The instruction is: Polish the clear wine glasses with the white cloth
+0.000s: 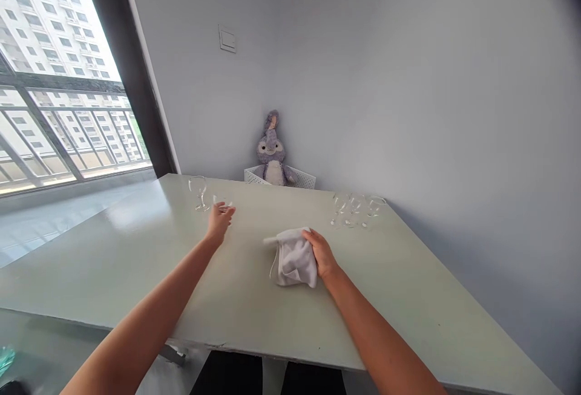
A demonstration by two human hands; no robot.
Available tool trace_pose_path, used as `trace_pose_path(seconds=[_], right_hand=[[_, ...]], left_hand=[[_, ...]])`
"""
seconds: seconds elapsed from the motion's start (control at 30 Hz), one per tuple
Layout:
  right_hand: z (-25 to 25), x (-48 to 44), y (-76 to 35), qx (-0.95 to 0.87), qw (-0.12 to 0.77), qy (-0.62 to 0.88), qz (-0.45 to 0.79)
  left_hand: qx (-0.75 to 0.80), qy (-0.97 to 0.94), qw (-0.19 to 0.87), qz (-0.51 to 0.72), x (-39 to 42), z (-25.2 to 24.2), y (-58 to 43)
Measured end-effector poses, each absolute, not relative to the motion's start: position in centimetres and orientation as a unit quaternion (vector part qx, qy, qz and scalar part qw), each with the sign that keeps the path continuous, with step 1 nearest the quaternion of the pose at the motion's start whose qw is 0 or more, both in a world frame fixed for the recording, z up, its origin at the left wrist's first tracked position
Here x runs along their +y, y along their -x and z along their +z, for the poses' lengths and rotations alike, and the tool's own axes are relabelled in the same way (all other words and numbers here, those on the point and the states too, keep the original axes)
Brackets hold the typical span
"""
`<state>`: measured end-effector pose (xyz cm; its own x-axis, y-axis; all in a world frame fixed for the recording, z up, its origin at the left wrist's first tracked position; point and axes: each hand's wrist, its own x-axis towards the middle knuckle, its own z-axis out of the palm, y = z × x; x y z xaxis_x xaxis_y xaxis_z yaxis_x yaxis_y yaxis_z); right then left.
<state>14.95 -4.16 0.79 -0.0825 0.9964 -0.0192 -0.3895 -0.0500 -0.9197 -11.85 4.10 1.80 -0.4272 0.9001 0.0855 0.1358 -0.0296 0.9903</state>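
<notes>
My left hand (221,221) reaches to the left back of the table, its fingers closed around a clear stemmed glass (219,199). Most of that glass is hidden by the hand. Just left of it another stemmed glass (198,189) stands upright. In my right hand (321,252) is a folded white cloth (296,259), gripped at its right edge and hanging over the middle of the table. Several more stemmed glasses (354,204) stand together at the back right.
The pale green table (254,316) fills the foreground. Behind its far edge, a purple plush toy (272,153) sits in a white perforated basket (305,179) in the wall corner. A large window with railings lies to the left.
</notes>
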Motion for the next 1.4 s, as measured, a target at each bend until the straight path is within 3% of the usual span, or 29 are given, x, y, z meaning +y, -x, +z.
trace_pose_path(seconds=[0.1,0.23,0.33,0.43,0.57,0.73,0.83,1.17,1.3,1.4], right_hand=[[1.0,-3.5,-16.2,-0.35,0.626,0.409,0.564],[1.7,-3.4,-17.3,-0.381,0.677,0.495,0.389],[2.1,-4.2,-16.5,-0.47,0.668,0.525,0.238],[2.0,-5.3,-14.3,-0.583,0.625,0.488,0.175],[1.0,-6.1,-11.6,-0.686,0.533,0.431,0.243],[0.6,-6.2,-12.3,-0.653,0.413,0.401,0.492],[0.9,-6.0,-13.6,-0.632,0.361,0.377,0.573],[1.2,-5.1,-13.9,-0.409,0.497,0.342,0.685],[2.2,-5.5,-15.1,-0.533,0.435,0.346,0.638],[2.8,-5.9,-15.7,-0.631,0.371,0.347,0.586]], left_hand=[[0.597,-0.493,0.326,0.542,3.4,2.0,8.2],[0.622,-0.632,0.19,0.421,2.0,1.4,4.6],[0.612,-0.688,0.11,0.373,0.5,0.2,2.8],[0.57,-0.742,0.058,0.347,-0.9,-0.8,1.7],[0.555,-0.762,0.015,0.334,-1.6,-0.9,1.9],[0.529,-0.797,-0.039,0.287,-1.7,-0.4,3.2],[0.467,-0.846,-0.044,0.254,-2.0,-0.1,3.3],[0.443,-0.852,-0.018,0.279,-3.0,2.2,3.3],[0.472,-0.836,0.089,0.265,-2.6,2.1,3.7],[0.458,-0.814,0.307,0.182,-2.0,2.1,4.2]])
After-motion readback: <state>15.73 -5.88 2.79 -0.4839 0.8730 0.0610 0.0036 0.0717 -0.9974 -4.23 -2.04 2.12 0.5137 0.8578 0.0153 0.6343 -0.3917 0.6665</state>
